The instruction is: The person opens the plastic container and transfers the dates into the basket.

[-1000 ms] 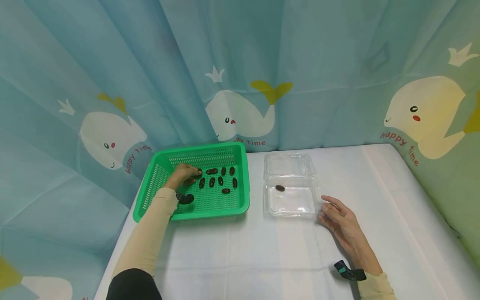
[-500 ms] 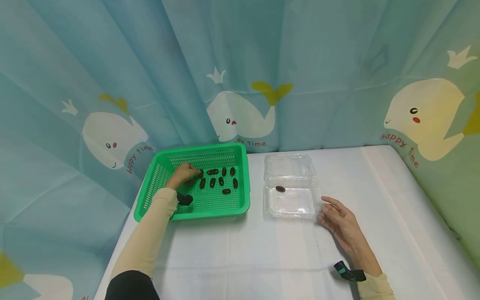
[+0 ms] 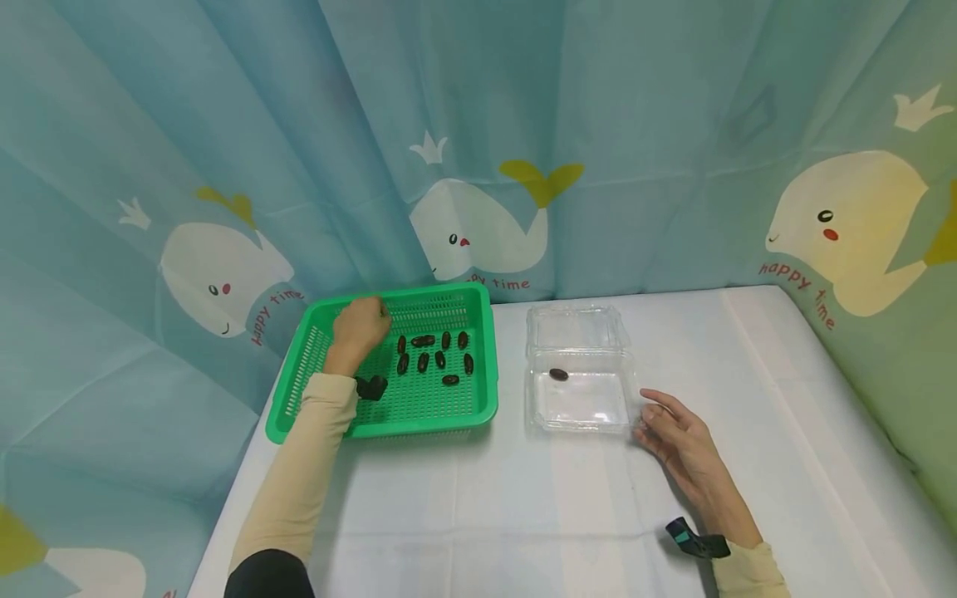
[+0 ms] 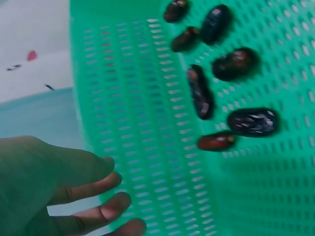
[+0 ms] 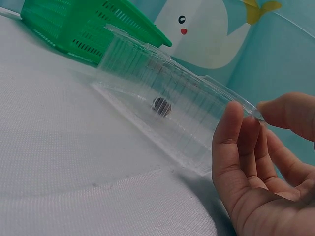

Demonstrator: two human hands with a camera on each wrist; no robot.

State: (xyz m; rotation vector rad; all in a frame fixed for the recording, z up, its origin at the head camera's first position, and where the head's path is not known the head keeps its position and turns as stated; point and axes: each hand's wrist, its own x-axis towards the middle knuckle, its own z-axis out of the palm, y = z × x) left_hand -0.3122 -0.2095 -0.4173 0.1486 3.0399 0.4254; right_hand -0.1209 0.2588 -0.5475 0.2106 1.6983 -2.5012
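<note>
My left hand (image 3: 360,325) is over the back left of a green plastic basket (image 3: 419,430), away from the dates. In the left wrist view its fingers (image 4: 115,206) are loosely bent near the basket's rim, with nothing visible between them. Several dark brown dates (image 3: 423,362) lie spread over the basket floor. To the right stands an open, clear plastic clamshell box (image 3: 583,407); a single date (image 3: 558,374) lies in its tray. The right hand (image 3: 684,453) pinches the box's rim at the near right corner between thumb and fingers (image 5: 288,110).
A white cloth (image 3: 508,515) covers the table under basket and box. Behind it hangs a blue-green curtain (image 3: 643,232) printed with whales. The clamshell's lid (image 3: 576,330) lies folded back toward the curtain.
Half a second ago the left hand was down at the leftmost dates. It has since risen toward the basket's back rim, leaving those dates there. The right hand has stayed at the box.
</note>
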